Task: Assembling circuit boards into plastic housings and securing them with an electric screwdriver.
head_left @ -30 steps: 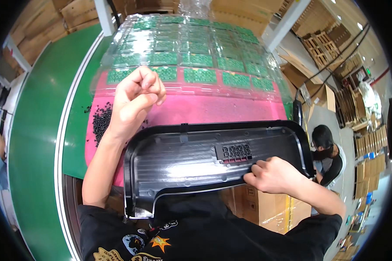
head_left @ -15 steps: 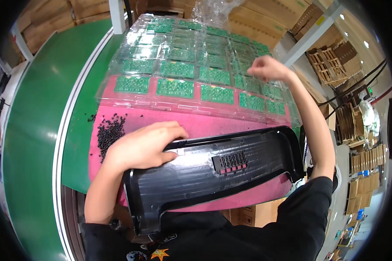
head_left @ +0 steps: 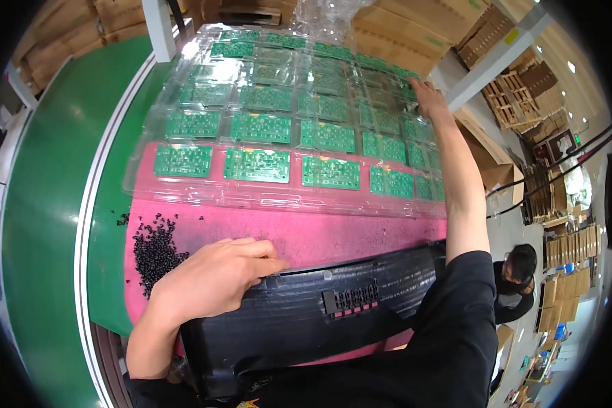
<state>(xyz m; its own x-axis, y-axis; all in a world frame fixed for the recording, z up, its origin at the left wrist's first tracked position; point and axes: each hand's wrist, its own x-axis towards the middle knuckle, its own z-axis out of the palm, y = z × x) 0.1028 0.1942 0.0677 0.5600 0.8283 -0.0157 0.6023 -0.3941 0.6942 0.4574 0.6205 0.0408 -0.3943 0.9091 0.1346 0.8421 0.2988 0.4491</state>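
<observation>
A long black plastic housing (head_left: 299,326) rests tilted across the near side of the pink mat, with a slotted window (head_left: 350,300) in its middle. Its upper edge is gripped by my left hand (head_left: 214,275), fingers closed over the rim. Beyond it lie stacked clear plastic trays (head_left: 272,197), holding rows of green circuit boards (head_left: 257,164). My right hand (head_left: 428,102) is stretched to the far right side of the trays, beside the boards there. Its fingers reach out apart, and I see nothing held in them. My right sleeve covers the housing's right end.
Small black parts (head_left: 153,251) lie in a heap on the mat's left. A green surface (head_left: 54,204) with a white-edged rail runs along the left. Cardboard boxes (head_left: 394,41) and a grey post (head_left: 500,58) stand behind; a person (head_left: 517,275) is at the right.
My right hand has moved farther out to the trays' far right, and its fingers have straightened. My view has shifted forward, so the housing and left hand appear lower.
</observation>
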